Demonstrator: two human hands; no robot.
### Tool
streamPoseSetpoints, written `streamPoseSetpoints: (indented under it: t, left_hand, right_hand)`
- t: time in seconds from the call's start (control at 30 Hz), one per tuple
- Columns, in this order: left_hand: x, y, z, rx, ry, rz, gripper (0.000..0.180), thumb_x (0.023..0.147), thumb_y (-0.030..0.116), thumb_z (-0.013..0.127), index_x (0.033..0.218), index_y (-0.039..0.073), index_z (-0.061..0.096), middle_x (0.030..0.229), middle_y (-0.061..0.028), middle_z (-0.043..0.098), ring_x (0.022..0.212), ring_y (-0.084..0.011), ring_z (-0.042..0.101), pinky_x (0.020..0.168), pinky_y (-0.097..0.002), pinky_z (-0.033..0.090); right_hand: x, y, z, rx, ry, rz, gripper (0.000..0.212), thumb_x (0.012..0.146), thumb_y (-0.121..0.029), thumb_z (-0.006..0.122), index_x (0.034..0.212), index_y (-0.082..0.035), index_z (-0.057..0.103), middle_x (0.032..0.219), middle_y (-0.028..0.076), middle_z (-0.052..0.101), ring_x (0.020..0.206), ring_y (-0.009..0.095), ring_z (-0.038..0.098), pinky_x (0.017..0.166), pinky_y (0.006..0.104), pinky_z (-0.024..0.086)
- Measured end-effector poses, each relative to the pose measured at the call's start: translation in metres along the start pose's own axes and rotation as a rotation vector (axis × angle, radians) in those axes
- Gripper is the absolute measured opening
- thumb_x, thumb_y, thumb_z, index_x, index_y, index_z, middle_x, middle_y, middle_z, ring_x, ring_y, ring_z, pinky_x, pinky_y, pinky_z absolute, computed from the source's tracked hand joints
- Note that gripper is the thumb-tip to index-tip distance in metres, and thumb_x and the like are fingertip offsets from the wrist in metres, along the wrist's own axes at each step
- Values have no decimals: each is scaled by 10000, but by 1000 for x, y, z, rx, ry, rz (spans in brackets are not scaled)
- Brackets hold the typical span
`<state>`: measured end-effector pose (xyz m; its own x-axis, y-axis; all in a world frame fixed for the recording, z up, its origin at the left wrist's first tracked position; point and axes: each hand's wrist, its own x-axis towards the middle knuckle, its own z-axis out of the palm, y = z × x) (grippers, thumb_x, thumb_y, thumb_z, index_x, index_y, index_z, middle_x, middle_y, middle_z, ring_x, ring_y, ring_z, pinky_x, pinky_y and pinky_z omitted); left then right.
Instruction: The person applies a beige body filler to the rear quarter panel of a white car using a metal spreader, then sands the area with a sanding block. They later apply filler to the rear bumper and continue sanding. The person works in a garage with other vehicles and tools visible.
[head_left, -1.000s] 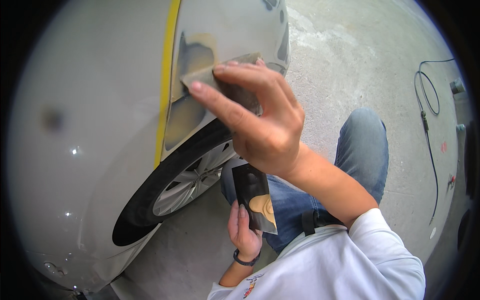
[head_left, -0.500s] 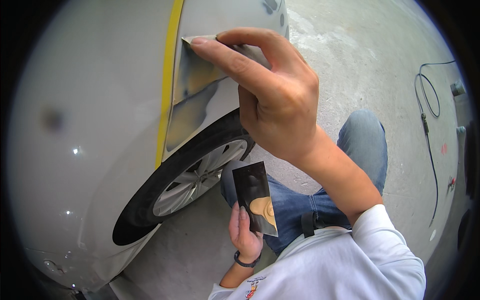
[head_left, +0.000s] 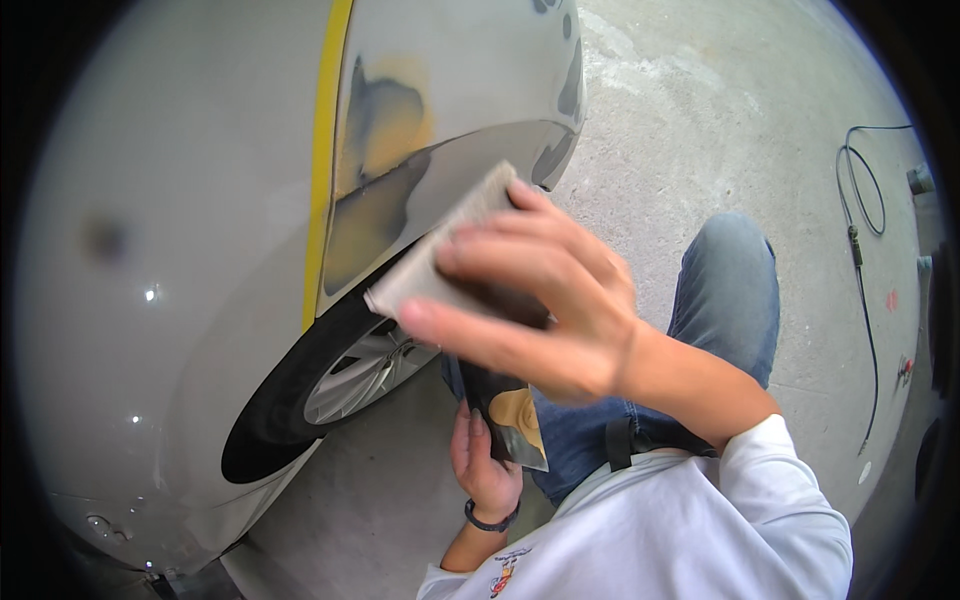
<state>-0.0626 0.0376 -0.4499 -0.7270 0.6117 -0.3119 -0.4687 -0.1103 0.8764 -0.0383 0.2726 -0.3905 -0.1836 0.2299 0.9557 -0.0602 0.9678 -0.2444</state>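
Observation:
My right hand (head_left: pixel 560 300), slightly blurred, grips a flat, light grey putty spreader (head_left: pixel 418 272). It hangs in front of the car's wheel (head_left: pixel 275 430), between the bodywork and my lap. My left hand (head_left: pixel 487 475), lower down, holds a dark rectangular mixing board (head_left: pixel 482 388) by its left edge. A smooth mound of tan filler putty (head_left: pixel 514 412) lies on the board, and my right hand hides part of the board's top. On the light car panel (head_left: pixel 470 75), sanded patches (head_left: pixel 375 225) of dark grey and yellow-brown are exposed above the wheel arch.
Yellow masking tape (head_left: pixel 324 140) runs along the panel seam, left of the patches. My bent knee (head_left: pixel 725 270) rises to the right of my arm. On the concrete floor (head_left: pixel 680 110), a thin black hose (head_left: pixel 868 330) lies at the far right.
My right hand has come down and back from the upper panel with the spreader, whose flat face now shows. The sanded patches are uncovered. My left hand has stayed nearly still.

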Motion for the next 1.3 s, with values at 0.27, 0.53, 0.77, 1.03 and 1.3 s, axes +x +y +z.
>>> streamPoseSetpoints:
  t: [0.27,0.53,0.77,1.03,1.3]
  left_hand:
    - [-3,11,13,134,59,178,480,1097,201,436,1485,-80,440,1329,-172,618,1160,-215,607,1002,-353,474]
    - [-3,10,16,-78,120,85,462,1068,209,430,1460,-31,471,1043,-77,668,692,-120,610,558,-245,489]
    - [-11,8,15,-95,75,109,462,1086,172,421,1466,-88,468,1281,-164,655,1072,-196,656,920,-312,515]
    - [-11,9,14,-53,202,112,477,1055,247,455,1448,-22,468,1008,-71,657,675,-121,583,538,-252,457]
    - [-16,16,-4,7,210,248,468,1033,253,442,1403,-32,478,801,-21,514,499,-91,364,452,-256,270]
  right_hand:
    - [-56,-27,-70,385,-441,-30,396,836,-173,682,1223,-131,756,1110,72,659,1055,248,668,1086,618,470]
    - [0,12,-67,489,-164,904,502,886,43,723,1373,-16,616,1135,139,710,998,163,687,927,250,527]
    - [48,31,-20,668,111,860,496,922,-6,708,1384,105,568,1209,173,725,1090,147,679,963,286,535]
    - [42,19,-9,632,103,849,490,905,-46,713,1356,101,591,1130,172,751,1036,153,696,932,283,542]
    - [9,-19,4,471,112,817,516,850,10,737,1354,33,627,926,154,736,809,197,714,775,297,555]
